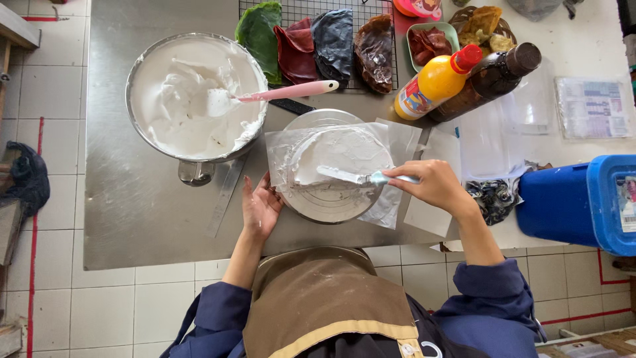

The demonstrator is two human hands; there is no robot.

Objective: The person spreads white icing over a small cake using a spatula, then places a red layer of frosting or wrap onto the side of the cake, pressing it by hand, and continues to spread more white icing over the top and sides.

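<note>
A palette knife (354,177) with a pale blue handle is gripped in the right hand (434,185), the fingers closed around the handle. Its blade is laid flat on a layer of white cream (344,149) spread over a clear sheet (391,199). The sheet is draped across a round metal turntable (328,202), directly beneath the blade tip. The left hand (260,207) is held open, palm up, with nothing grasped; its fingertips are touching the turntable's near-left rim, on the opposite side of the turntable from the knife hand.

Just outside the right hand, sheets of paper (424,215) are seen on the steel table (132,212), and a dark patterned cloth (493,197) is bunched beside the wrist. A blue plastic box (576,202) is placed further out on that side.

Beyond the left hand, a large metal bowl (142,73) of white cream is set, with a pink-handled spatula (285,91) resting in it, its handle pointed towards the turntable. Beyond the right hand, a yellow squeeze bottle (434,83) with a red cap and a brown bottle (493,79) are lying tilted side by side, touching.

Furthest from both hands, a wire rack (318,10) is loaded with green, red, dark blue and brown pieces. A green dish (430,43) of reddish pieces is next to it.
</note>
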